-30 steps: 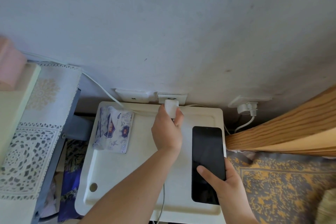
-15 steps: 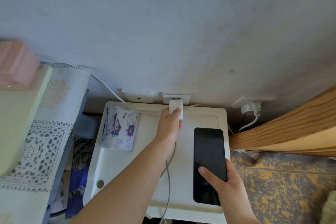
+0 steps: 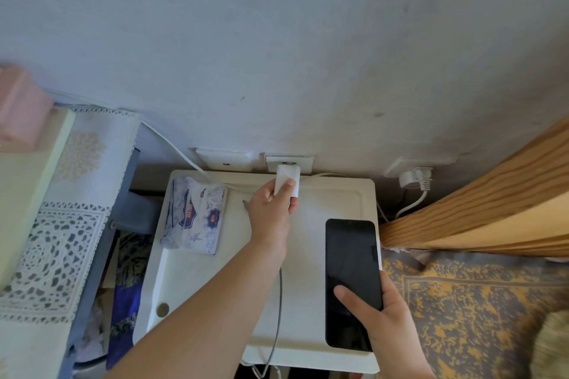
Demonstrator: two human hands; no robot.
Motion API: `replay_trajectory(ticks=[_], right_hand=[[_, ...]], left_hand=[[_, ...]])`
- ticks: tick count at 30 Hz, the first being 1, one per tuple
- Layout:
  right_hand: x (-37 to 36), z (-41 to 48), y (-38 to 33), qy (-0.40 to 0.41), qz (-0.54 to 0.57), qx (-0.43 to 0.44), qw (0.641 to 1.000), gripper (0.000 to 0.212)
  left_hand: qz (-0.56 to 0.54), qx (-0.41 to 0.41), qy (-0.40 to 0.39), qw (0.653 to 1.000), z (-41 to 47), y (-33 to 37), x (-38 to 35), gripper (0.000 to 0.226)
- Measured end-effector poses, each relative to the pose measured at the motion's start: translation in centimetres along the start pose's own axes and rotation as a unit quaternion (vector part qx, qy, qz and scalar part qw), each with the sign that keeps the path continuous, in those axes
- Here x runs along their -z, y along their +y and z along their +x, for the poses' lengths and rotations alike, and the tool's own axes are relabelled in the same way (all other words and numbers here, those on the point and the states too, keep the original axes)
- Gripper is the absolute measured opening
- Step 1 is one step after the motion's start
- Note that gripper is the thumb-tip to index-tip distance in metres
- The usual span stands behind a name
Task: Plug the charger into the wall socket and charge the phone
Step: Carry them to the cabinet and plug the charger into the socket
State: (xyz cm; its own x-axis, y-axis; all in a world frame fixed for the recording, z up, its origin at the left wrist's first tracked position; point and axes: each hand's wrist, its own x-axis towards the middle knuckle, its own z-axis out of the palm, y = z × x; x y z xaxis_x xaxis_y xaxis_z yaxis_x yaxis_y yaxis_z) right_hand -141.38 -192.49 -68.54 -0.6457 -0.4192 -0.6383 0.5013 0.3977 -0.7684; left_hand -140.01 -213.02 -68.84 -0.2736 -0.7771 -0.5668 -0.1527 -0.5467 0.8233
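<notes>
My left hand [image 3: 272,209] grips a white charger block [image 3: 288,177] and holds it up against the white wall socket [image 3: 290,162] at the base of the wall. Whether its prongs are fully in is hidden by the block. A thin grey cable [image 3: 278,311] hangs from under that hand and runs down over the white table [image 3: 209,283]. My right hand [image 3: 374,309] holds a black phone [image 3: 352,280] with a dark screen, lying flat on the table's right side. No cable reaches the phone.
A blue-patterned tissue pack [image 3: 194,215] lies on the table's left part. A second socket plate [image 3: 226,158] sits left of the used one, and another plug [image 3: 414,178] with a white cord is at the right. A wooden bed frame [image 3: 480,203] and patterned rug [image 3: 468,311] lie to the right.
My left hand has pushed the charger block up against the socket, and its thumb now lies on the block's face. The phone and right hand stay put. The camera shifted slightly.
</notes>
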Motion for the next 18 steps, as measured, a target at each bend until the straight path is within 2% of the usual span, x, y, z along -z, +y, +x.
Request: replay_trajectory(ticks=[10, 16, 18], right_hand=[[0.05, -0.21, 0.06, -0.013, -0.010, -0.010, 1.000, 0.030], [0.02, -0.55, -0.08, -0.015, -0.002, 0.001, 1.000, 0.028], [-0.08, -0.87, 0.00, -0.015, 0.001, 0.002, 1.000, 0.028]], left_hand=[[0.004, 0.006, -0.014, 1.000, 0.28, 0.82, -0.33, 0.015], [0.012, 0.012, 0.008, 1.000, 0.26, 0.80, -0.78, 0.013], [0.028, 0.012, -0.009, 0.999, 0.37, 1.10, -0.44, 0.018]])
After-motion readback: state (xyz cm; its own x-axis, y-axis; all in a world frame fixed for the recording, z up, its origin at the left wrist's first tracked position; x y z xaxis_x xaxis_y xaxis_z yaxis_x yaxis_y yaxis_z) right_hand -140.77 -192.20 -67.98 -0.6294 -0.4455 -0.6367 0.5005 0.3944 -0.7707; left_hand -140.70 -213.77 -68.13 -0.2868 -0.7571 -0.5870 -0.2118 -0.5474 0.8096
